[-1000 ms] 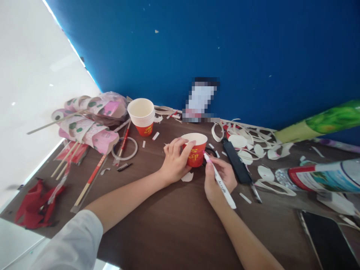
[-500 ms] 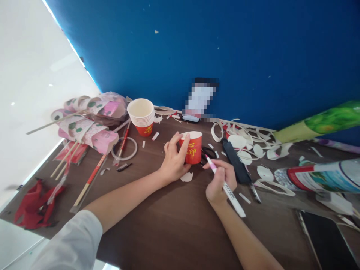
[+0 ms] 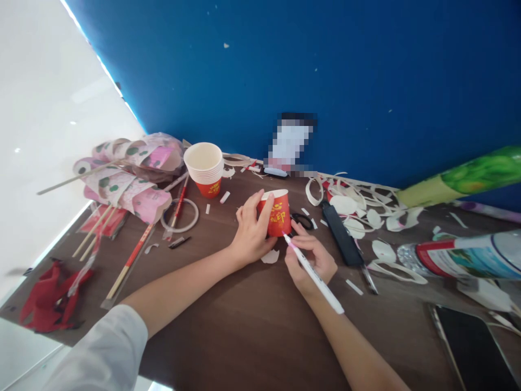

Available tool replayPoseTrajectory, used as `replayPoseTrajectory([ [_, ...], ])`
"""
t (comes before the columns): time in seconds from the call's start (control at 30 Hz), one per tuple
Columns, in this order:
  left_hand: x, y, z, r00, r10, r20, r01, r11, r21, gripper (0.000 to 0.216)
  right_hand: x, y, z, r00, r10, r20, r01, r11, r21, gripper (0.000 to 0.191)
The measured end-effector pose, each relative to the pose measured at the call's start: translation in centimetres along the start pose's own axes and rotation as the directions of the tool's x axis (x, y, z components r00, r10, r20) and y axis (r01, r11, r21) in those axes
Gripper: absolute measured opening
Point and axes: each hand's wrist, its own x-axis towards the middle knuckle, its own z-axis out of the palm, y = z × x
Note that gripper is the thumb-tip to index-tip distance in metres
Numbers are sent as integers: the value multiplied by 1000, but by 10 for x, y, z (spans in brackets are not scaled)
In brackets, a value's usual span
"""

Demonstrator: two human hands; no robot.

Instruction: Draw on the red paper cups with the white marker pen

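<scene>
A red paper cup with gold characters stands slightly tilted at mid-table. My left hand grips its left side, fingers up near the white rim. In my right hand is a white marker pen, held between thumb and fingers. Its pink tip meets or nearly meets the lower right of the cup; I cannot tell if it touches. Scissors with black handles lie behind my right hand, partly hidden. A scrap of white paper lies just below the cup.
Stacked paper cups stand behind on the left. Pink paper crafts on sticks and a red cloth item lie far left. To the right are a black tool, paper offcuts, a water bottle and a phone. A blue panel rises behind.
My right hand has moved left with the marker, bringing its tip down to the cup's lower edge. The cup has tilted and turned slightly in my left hand.
</scene>
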Motion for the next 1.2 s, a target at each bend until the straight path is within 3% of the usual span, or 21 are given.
replayPoseTrajectory([
  [0.83, 0, 3, 0, 999, 32, -37, -30, 998, 58, 84, -3, 6, 1, 1000, 0, 22, 1, 998, -64, 21],
  [1.2, 0, 2, 0, 999, 22, -29, -20, 997, 73, 84, 1, -1, 0, 998, 57, 1, -57, 997, -50, 10],
])
